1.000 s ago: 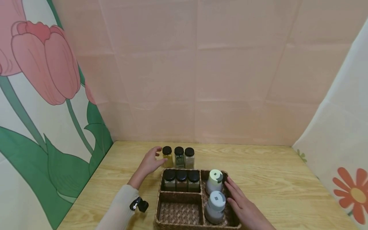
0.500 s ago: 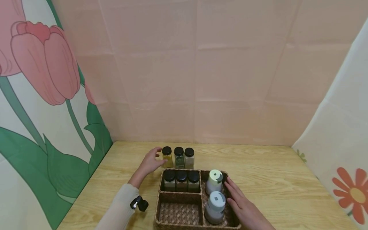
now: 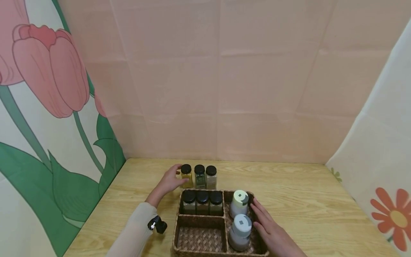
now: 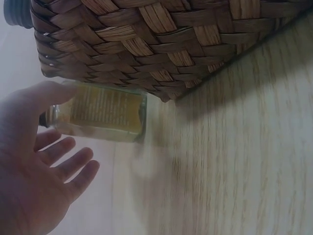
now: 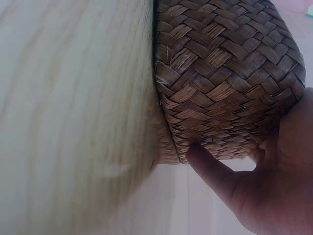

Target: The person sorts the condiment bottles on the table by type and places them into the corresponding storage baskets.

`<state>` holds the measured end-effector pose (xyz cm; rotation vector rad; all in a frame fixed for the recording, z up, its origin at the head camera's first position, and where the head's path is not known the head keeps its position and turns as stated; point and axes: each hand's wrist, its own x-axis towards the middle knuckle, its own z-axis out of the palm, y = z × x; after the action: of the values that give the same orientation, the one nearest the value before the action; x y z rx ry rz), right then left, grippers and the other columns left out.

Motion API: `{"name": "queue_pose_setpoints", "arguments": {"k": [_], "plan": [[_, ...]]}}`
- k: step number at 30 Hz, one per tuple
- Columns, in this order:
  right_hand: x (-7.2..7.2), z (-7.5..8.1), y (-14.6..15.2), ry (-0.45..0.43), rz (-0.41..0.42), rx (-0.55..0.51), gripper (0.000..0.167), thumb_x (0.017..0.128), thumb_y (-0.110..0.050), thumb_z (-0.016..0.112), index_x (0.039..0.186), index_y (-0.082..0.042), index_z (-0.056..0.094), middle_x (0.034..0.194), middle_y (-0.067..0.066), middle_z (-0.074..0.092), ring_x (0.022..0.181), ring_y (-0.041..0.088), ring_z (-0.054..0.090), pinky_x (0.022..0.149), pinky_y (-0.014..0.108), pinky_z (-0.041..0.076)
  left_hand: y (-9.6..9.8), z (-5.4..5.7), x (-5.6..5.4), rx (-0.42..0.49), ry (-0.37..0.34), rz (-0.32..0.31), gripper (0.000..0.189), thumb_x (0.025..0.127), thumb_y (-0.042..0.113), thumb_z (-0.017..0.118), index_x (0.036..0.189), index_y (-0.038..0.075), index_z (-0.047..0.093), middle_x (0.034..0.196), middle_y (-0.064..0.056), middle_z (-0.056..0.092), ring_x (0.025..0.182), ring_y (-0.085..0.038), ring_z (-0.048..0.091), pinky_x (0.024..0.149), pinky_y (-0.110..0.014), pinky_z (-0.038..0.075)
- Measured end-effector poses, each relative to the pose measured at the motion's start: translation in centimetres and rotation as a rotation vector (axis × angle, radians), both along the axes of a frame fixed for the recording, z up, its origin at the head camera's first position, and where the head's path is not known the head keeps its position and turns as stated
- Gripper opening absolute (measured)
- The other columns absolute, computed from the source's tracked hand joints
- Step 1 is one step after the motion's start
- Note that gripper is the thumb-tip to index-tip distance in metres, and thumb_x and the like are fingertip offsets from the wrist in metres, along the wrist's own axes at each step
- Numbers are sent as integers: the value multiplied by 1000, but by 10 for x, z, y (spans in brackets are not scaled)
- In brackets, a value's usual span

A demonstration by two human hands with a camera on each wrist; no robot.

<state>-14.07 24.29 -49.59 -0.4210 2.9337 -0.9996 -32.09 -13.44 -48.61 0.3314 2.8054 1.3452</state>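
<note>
At the back of the table stands a spice jar of yellow powder with a black lid [image 3: 186, 176]. My left hand [image 3: 169, 180] is right beside it, thumb on the near side and fingertips at the lid. In the left wrist view the thumb overlaps the yellow jar [image 4: 105, 110], and the other fingers spread loosely behind it. My right hand [image 3: 269, 225] rests along the right outer wall of a woven basket [image 3: 176, 233]. The right wrist view has its thumb [image 5: 210, 169] against the weave, the fingers mostly hidden behind the basket.
A green-filled jar [image 3: 200, 177] and a pale-filled jar [image 3: 211, 177] stand right of the yellow one. Three black-lidded jars [image 3: 202, 202] fill the basket's back left compartment. Its right compartment holds a yellow-topped bottle [image 3: 239, 203] and a white-topped bottle [image 3: 240, 232].
My left hand has shifted slightly right, closer in around the yellow spice jar. The right hand and the basket have stayed where they were.
</note>
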Motion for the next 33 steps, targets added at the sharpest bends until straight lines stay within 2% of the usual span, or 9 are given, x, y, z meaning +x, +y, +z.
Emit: {"name": "queue_pose_setpoints", "arguments": {"k": [7, 16, 26, 33], "plan": [[-1, 0, -1, -16, -6, 3, 57, 110, -26, 46, 162, -15, 26, 170, -1, 15, 150, 25, 22, 114, 51, 29, 4, 0, -3, -16, -11, -11, 80, 90, 27, 80, 153, -1, 38, 150, -24, 46, 130, -42, 52, 102, -56, 48], [-1, 0, -3, -28, -8, 7, 57, 110, -25, 46, 162, -15, 26, 170, -1, 15, 151, 26, 22, 114, 50, 28, 6, -1, -5, -16, 28, -32, 67, 89, 22, 81, 145, 2, 50, 141, -20, 56, 128, -41, 53, 106, -56, 45], [-1, -1, -5, 29, -6, 10, 56, 108, -22, 49, 160, -14, 30, 169, 1, 19, 149, 24, 25, 112, 49, 29, 5, -4, -8, -28, 32, -22, 58, 91, 22, 79, 139, 2, 54, 133, -19, 61, 123, -40, 57, 102, -55, 48], [-3, -1, -6, 4, 1, 0, 56, 109, -23, 48, 161, -13, 29, 169, 1, 18, 150, 25, 24, 113, 49, 28, 2, -7, -7, 14, 69, -14, 49, 90, 22, 79, 130, 2, 58, 126, -18, 64, 120, -39, 60, 99, -54, 51]]}}
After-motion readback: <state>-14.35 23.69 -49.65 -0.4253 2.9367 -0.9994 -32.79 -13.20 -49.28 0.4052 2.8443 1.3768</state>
